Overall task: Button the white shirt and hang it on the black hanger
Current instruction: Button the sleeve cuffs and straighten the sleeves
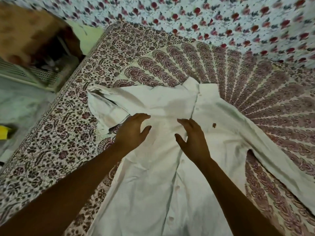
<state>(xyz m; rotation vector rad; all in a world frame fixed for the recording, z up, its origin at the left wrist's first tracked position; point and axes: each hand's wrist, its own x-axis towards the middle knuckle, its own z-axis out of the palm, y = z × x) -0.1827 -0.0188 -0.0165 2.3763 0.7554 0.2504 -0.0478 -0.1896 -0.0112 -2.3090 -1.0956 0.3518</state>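
Observation:
The white shirt (158, 176) lies front up on a patterned bedspread, collar at the far end, its button line running down the middle. One sleeve is folded at the left, the other stretches out to the right. My left hand (132, 132) hovers over the shirt's chest left of the button line, fingers spread and relaxed. My right hand (192, 138) is over the chest by the button line, fingers slightly bent, holding nothing. A small brown mark (214, 125) sits on the shirt's right chest. No black hanger is in view.
The bedspread (68, 133) covers the bed, with a floral sheet (221, 19) at the far end. Beyond the bed's left edge stand a white perforated basket (34, 74) and a yellow object (5, 132) on the floor.

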